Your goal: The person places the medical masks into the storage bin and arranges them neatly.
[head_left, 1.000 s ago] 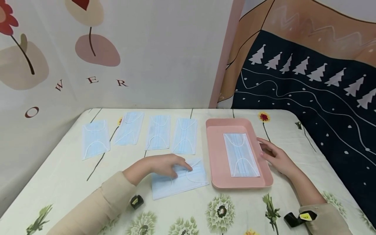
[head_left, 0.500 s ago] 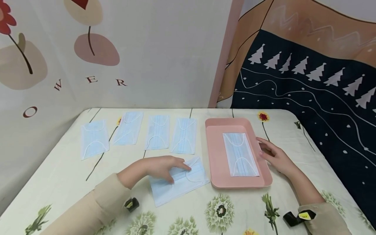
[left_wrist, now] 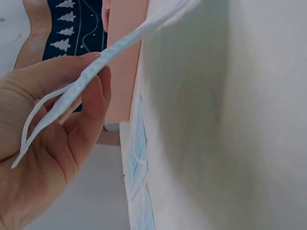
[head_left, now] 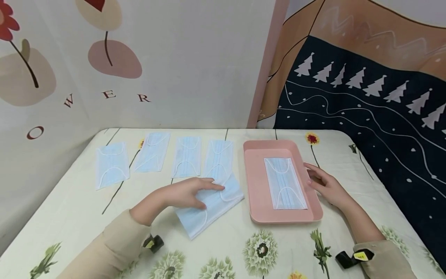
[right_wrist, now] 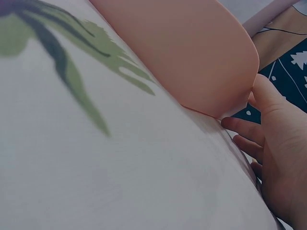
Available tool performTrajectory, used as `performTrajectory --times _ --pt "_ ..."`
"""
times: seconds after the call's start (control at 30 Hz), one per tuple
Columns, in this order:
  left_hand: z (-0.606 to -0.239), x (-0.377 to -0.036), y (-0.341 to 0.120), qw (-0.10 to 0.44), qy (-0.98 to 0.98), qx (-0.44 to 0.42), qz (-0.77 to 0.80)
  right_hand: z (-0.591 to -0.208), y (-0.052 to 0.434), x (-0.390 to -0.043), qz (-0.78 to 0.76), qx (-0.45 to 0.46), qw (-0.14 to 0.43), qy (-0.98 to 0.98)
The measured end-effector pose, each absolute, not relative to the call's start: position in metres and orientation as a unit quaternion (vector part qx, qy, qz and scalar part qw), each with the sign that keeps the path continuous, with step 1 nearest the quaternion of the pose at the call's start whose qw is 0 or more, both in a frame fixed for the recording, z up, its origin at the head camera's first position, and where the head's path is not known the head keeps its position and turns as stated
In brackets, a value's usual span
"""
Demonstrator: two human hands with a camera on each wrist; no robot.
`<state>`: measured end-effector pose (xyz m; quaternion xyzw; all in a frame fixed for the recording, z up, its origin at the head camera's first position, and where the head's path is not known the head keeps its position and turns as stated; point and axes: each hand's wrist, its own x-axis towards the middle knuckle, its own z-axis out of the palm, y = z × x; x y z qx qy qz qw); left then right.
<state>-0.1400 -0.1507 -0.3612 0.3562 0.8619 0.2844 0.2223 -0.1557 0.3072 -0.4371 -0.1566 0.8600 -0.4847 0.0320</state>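
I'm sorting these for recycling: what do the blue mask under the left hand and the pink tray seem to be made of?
The blue mask looks like thin nonwoven fabric, matte and pleated, with white elastic loops; it bends limply in the left hand. The pink tray looks like moulded plastic, though that is not certain: smooth, matte, one colour, with rounded corners and a raised rim, which the right hand touches.

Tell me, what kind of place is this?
Probably a room at home or a small work corner. A table wears a flowery cloth, printed cloths hang behind it, and blue face masks lie in a row beside a pink tray.
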Motion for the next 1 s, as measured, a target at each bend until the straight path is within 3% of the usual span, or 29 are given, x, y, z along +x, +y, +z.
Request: performTrajectory --times 0.6,1.0 --pt "-0.350 -0.140 -0.147 0.122 0.848 0.309 0.412 -0.435 0.306 -0.154 -0.488 -0.172 0.028 0.855" --pt "-0.356 -0.140 -0.112 0.087 0.804 0.248 0.534 -0.436 0.307 -0.154 -0.487 -0.172 0.031 0.856"
